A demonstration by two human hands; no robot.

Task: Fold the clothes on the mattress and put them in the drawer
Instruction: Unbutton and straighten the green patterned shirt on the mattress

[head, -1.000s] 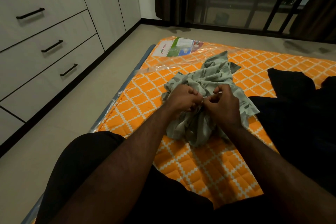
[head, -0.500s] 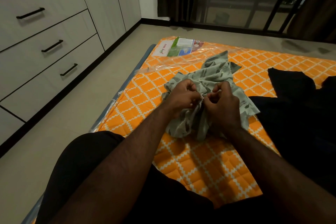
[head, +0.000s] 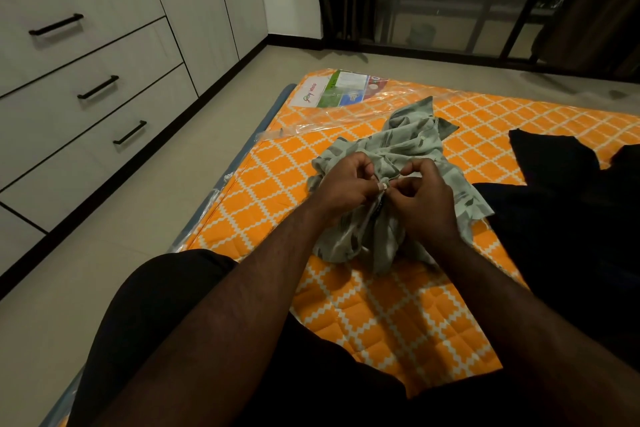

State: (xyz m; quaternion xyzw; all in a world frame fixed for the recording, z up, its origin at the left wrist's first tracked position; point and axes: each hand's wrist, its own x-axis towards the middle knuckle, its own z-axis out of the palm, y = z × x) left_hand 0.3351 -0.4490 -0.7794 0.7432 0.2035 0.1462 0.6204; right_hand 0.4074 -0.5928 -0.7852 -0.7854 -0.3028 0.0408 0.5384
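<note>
Nearest the camera, a knee in black cloth point(head: 156, 305) and two bare forearms reach out over the orange, white-latticed mattress point(head: 270, 191). The left hand point(head: 346, 184) and right hand point(head: 426, 198) meet fingertip to fingertip. Both have curled fingers and pinch a small bunch of the pale green garment point(head: 415, 135), which lies crumpled on the mattress under and beyond them. A black garment point(head: 554, 184) is spread just to its right, also on the mattress. At the far corner a printed label point(head: 341, 88) sits under clear plastic wrap point(head: 311, 121). Its red script seems to end in "interio"; the rest is too small to read. Across a strip of floor point(head: 173, 184) on the left stand the drawers point(head: 97, 87), closed, so their contents are hidden.
</note>
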